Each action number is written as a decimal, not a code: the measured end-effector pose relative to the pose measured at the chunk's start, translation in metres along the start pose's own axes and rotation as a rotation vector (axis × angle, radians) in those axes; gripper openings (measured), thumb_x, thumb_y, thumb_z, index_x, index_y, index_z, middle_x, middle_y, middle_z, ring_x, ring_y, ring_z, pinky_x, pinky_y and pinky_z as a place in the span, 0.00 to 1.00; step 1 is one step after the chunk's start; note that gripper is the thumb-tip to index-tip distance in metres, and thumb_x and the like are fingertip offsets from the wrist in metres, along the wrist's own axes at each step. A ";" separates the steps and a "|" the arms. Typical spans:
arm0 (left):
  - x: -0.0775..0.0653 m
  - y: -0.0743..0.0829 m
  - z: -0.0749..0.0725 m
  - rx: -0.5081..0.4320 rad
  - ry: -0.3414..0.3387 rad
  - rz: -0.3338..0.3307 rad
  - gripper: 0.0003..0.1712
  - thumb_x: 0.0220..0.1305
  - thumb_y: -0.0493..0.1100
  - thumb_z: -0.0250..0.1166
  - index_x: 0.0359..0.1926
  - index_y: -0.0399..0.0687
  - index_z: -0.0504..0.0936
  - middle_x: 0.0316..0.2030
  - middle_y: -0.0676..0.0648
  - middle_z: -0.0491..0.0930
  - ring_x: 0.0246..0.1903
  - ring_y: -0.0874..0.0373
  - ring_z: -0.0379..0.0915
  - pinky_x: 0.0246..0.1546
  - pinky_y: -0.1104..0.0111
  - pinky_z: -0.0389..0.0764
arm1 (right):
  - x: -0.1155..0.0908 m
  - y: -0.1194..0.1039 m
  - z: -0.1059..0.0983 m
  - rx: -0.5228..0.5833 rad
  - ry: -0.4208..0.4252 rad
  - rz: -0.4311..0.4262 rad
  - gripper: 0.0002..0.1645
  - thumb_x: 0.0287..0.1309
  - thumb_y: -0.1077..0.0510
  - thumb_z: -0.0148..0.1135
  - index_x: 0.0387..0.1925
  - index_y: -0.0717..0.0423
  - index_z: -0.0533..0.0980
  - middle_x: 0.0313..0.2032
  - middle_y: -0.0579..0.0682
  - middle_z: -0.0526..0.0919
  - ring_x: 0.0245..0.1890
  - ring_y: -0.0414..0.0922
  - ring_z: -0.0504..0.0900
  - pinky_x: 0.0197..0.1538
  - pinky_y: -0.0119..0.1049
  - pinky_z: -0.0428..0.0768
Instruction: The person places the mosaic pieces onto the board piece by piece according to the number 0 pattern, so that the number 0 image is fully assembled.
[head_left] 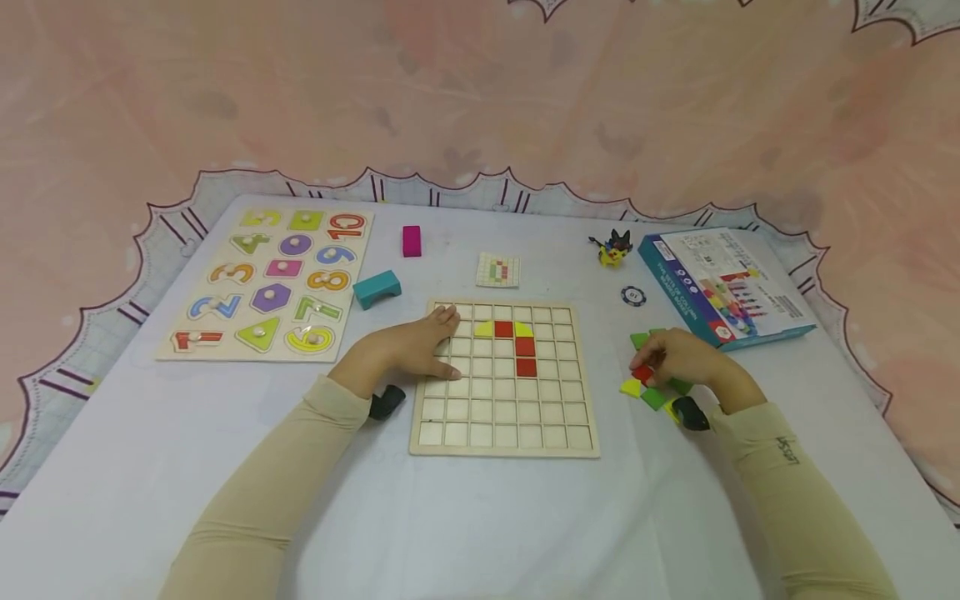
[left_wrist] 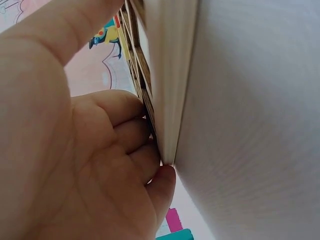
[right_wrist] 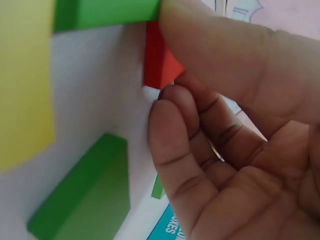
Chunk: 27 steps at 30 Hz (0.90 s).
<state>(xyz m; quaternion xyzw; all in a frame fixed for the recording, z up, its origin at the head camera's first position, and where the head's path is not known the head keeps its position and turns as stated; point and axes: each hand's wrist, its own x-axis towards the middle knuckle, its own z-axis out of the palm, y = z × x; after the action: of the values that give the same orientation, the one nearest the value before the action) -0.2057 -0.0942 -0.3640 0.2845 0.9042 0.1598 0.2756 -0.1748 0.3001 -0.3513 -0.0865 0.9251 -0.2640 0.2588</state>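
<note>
My left hand rests on the left edge of a wooden grid board, fingers extended and thumb spread. In the left wrist view, its fingertips lie along the side of the board's rim. Several red square tiles sit in the upper cells, with a yellow curved tile on either side of the top one. To the right of the board, my right hand pinches a red tile between thumb and fingers. Around it lie green tiles and a yellow tile.
A small pattern card lies behind the board. On the left are a number puzzle, a teal block and a magenta block. Toward the right are a toy figure, a round chip and a blue box.
</note>
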 end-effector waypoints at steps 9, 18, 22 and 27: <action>-0.004 0.003 -0.003 -0.012 -0.004 0.014 0.55 0.57 0.56 0.63 0.70 0.36 0.40 0.72 0.40 0.32 0.71 0.47 0.25 0.70 0.56 0.39 | 0.001 -0.004 0.000 -0.013 0.025 0.024 0.12 0.44 0.65 0.67 0.35 0.58 0.81 0.37 0.54 0.78 0.39 0.50 0.72 0.45 0.43 0.74; -0.004 0.003 -0.003 -0.009 0.001 0.013 0.55 0.57 0.56 0.63 0.71 0.36 0.40 0.72 0.40 0.32 0.71 0.48 0.26 0.70 0.56 0.39 | 0.001 -0.007 -0.003 0.071 0.031 0.048 0.11 0.48 0.64 0.63 0.37 0.62 0.80 0.39 0.57 0.78 0.40 0.50 0.71 0.41 0.36 0.74; -0.004 0.004 -0.003 -0.006 0.001 0.011 0.55 0.57 0.57 0.63 0.71 0.36 0.40 0.72 0.40 0.33 0.71 0.48 0.26 0.70 0.56 0.39 | 0.003 -0.014 -0.004 0.139 0.048 0.049 0.13 0.49 0.65 0.62 0.39 0.65 0.79 0.45 0.61 0.78 0.43 0.51 0.72 0.43 0.38 0.76; -0.004 0.003 -0.003 -0.006 -0.002 0.010 0.55 0.57 0.56 0.63 0.71 0.36 0.40 0.72 0.40 0.33 0.71 0.48 0.26 0.70 0.57 0.39 | 0.011 -0.030 0.001 0.202 0.048 0.016 0.14 0.49 0.64 0.63 0.40 0.67 0.79 0.44 0.59 0.80 0.42 0.49 0.75 0.45 0.38 0.78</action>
<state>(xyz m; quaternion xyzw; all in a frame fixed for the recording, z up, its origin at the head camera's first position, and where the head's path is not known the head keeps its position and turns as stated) -0.2034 -0.0943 -0.3589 0.2885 0.9020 0.1634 0.2766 -0.1834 0.2713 -0.3408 -0.0465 0.9003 -0.3560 0.2462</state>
